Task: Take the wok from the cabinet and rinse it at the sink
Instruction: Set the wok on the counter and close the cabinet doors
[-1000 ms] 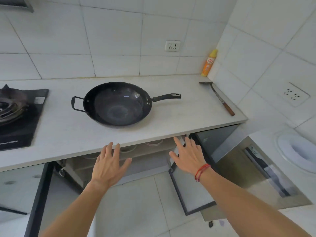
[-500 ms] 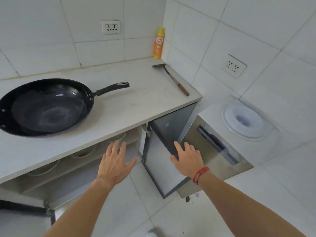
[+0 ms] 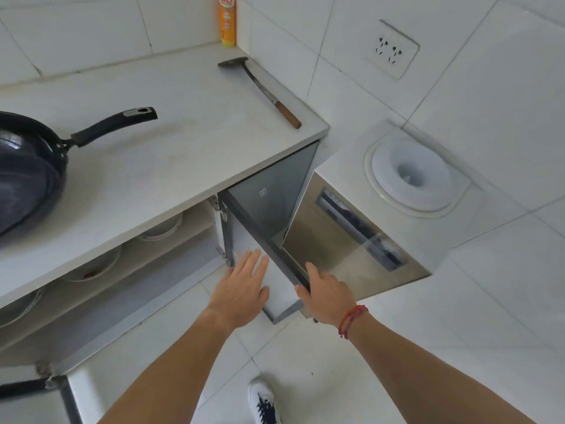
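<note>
The wok (image 3: 27, 179) sits on the countertop (image 3: 171, 148), up and to the left of the open cabinet door (image 3: 272, 188), well apart from both hands. The left hand (image 3: 241, 290) holds its fingers (image 3: 253, 266) straight and spread over the door's pale inner face; whether they touch it is unclear. The right hand (image 3: 328, 296) grips the door's free edge, thumb on the inner side.

Home kitchen, small and plain. White tile on walls (image 3: 489, 102) and floor (image 3: 305, 362). Pale countertop (image 3: 171, 154) at left with black wok (image 3: 27, 179), metal spatula (image 3: 260, 87) toward far right, orange spray bottle (image 3: 227, 22) in far corner. Wall socket (image 3: 393, 50) at right. Open cabinet (image 3: 146, 286) below, bowls (image 3: 97, 264) on shelf.
</note>
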The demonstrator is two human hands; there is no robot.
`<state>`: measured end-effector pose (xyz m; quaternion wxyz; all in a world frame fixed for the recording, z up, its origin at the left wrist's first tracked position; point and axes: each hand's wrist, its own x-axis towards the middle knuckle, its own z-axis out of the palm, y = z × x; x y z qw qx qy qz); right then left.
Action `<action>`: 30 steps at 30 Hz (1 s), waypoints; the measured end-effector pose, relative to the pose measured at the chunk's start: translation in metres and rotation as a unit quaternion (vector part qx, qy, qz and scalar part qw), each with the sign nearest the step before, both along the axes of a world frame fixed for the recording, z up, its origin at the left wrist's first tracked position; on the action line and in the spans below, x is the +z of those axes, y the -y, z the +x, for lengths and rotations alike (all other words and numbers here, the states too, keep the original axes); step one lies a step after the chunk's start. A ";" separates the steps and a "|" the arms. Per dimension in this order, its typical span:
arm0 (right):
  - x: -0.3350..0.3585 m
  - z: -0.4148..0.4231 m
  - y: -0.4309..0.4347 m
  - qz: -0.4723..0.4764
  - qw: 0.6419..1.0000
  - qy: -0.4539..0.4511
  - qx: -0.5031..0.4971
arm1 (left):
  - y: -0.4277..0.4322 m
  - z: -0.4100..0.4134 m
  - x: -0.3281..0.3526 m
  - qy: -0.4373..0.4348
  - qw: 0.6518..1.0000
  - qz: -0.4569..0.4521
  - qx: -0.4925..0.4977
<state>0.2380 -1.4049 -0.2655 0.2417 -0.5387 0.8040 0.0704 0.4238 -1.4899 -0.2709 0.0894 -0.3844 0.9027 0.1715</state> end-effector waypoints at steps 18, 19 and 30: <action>-0.043 0.000 -0.004 -0.036 0.991 0.120 -0.047 | -0.024 -0.043 -0.048 0.059 0.993 0.022 -0.097; -0.041 0.003 -0.004 -0.034 0.990 0.126 -0.055 | -0.024 -0.040 -0.048 0.059 0.994 0.020 -0.095; -0.042 0.052 -0.005 -0.024 0.979 0.180 -0.089 | -0.039 0.017 -0.054 0.066 0.993 0.003 -0.095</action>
